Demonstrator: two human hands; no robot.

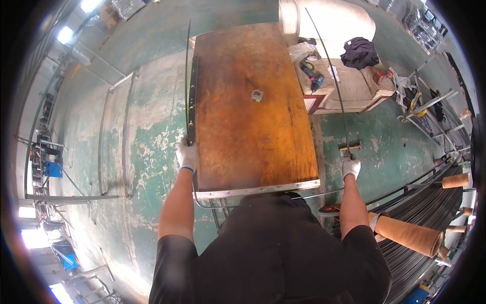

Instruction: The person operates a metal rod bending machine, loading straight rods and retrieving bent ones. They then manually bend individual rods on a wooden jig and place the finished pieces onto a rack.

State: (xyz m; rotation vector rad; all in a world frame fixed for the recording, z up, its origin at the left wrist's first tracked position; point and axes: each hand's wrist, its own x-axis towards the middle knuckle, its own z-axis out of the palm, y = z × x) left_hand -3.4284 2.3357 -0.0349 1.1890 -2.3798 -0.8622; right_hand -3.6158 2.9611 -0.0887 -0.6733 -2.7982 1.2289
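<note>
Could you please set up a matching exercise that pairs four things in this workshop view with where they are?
Things:
1. Tape measure
2. Cordless drill
3. Dark cloth
4. Cardboard tube

Places:
A. on the pale padded seat, far right
B. on the middle of the rusty table top
C. over the steel rods, near right
D. on the white bag just right of the table

Pairs: 1-B, 2-D, 3-A, 4-C

The left hand and the right hand, both gloved, each grip one leg of a bent rod that runs round the table's near end.
</note>
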